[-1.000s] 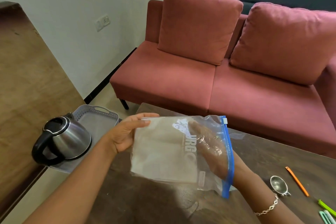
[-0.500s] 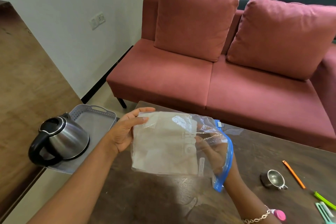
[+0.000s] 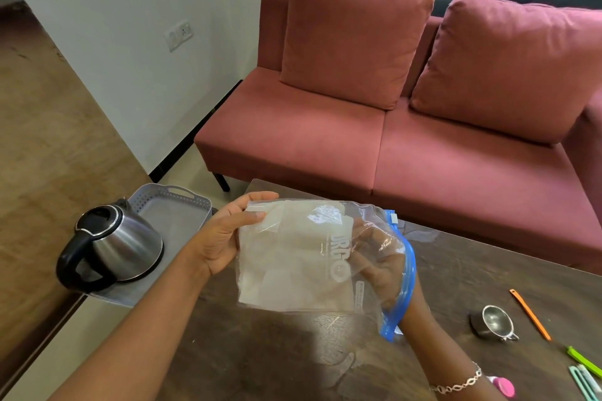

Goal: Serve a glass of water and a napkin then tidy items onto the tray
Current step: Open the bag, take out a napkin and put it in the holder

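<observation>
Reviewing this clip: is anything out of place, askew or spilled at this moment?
The grey tray with the kettle sits off the left edge of the dark table, its near corner over bare floor; its support is hidden. Looks precarious. Nothing spilled. The left hand holds the zip bag; the right hand is inside it.

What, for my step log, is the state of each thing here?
Bag: zip open, held up, napkins inside.
Left hand: pinches the bag's corner.
Right hand: inside the bag; grip unclear.
Kettle: upright on the tray, lid shut.
</observation>
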{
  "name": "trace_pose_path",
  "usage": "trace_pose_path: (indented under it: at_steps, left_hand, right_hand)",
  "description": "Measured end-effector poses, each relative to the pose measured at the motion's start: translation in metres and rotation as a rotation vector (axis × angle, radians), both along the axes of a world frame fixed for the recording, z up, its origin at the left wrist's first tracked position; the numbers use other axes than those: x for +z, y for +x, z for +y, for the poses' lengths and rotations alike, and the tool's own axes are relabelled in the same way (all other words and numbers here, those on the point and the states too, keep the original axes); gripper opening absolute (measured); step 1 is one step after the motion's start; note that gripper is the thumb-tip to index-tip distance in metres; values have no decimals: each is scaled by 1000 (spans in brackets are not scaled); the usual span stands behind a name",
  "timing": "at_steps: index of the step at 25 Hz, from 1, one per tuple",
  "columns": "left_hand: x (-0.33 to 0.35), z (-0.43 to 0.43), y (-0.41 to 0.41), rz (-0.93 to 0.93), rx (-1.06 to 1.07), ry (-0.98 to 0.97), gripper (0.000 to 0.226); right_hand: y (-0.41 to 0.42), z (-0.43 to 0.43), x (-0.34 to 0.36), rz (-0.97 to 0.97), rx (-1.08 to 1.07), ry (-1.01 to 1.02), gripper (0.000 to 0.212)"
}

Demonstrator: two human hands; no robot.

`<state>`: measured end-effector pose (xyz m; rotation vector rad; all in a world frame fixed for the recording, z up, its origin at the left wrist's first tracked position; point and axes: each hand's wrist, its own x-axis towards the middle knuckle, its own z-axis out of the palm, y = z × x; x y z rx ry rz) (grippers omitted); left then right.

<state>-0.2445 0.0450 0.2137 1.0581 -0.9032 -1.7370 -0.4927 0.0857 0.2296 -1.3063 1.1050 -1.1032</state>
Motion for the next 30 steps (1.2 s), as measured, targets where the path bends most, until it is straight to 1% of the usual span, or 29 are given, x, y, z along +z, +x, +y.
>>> trace_pose_path:
  at_steps: [3,5,9,10,11,13,14,15,17,18,20,23,25,28,30]
  left_hand:
    - [1,1,0,16,-7,-12,38]
    - [0,1,1,25,-7,-21,37]
    - [-1,-1,4,34,27,-33,35]
    - [-1,-2,5,39,34,-33,34]
    - [-2,-3,6,43,39,-34,34]
    - [-2,-5,7,48,51,-34,33]
    - [-3,-6,8,48,59,-35,32]
    - [-3,-6,9,48,68,-35,32]
    - [-3,-6,11,52,85,-37,32]
    - [-4,-5,12,58,90,-39,32]
    - [-5,-3,14,70,101,-40,31]
    - [-5,-1,15,90,130,-24,31]
    - [-5,0,15,100,154,-20,30]
    - [-4,2,15,109,182,-8,30]
    - [-3,4,15,128,200,2,30]
  right_hand:
    - [0,-3,-5,55,-27,48,9]
    - [1,-3,-8,97,-2,87,14]
    - [0,1,-4,222,10,-10,5]
    - [-1,4,-3,257,15,-47,7]
    - [-2,6,-3,326,8,-136,8]
    - [-4,11,-2,548,-21,-387,11]
    - [-4,13,-2,603,-39,-467,13]
    - [-5,14,-1,604,-62,-505,15]
    - [-7,16,0,485,-115,-514,24]
    - [-8,17,2,388,-137,-472,28]
    - [-9,19,6,229,-133,-368,20]
    - [-17,19,7,135,-144,-243,28]
    - [-22,17,9,51,-179,-154,26]
    - [-27,14,13,-91,-243,-82,16]
    - [-30,10,18,-144,-307,-86,20]
